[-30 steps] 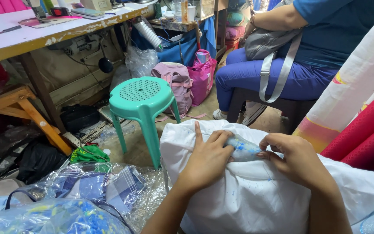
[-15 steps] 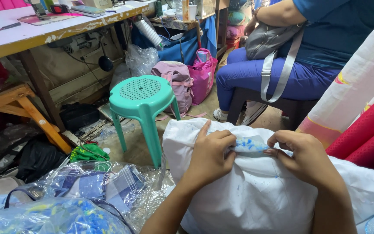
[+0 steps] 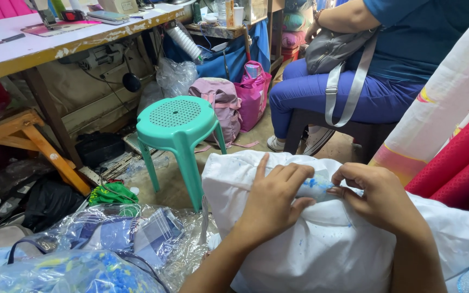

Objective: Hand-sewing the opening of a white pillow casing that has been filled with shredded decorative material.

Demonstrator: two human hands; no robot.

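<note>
Item in hand: a large white fabric bundle, soft and creased, with small blue specks, filling the lower centre and lower right of the frame.
Long axis: the gathered fold along the bundle's top runs left to right across the frame; a small patch with blue print shows at that fold, between the two hands.
Left hand: lies palm-down on top of the bundle, fingers curled over the fold, index finger stretched straight toward the upper part of the frame, thumb pressed in below the fold; closed on the cloth.
Right hand: comes in from the lower right, knuckles up, fingertips bent inward and pinching the same fold just beside the left hand's fingertips.
Forearms: both rise from the bottom edge and converge on the bundle.
Stool: green plastic, round perforated seat, splayed legs, left of centre, just beyond the bundle.
Clear plastic bags: crinkled, glossy, holding blue patterned cloth, lower left.
Worktop: pale, worn-edged board on wooden legs, upper left.
Pink backpack: on the floor behind the stool.
Seated person: blue clothing, grey shoulder bag, upper right.
Fabric rolls: red and cream, right edge.
</note>
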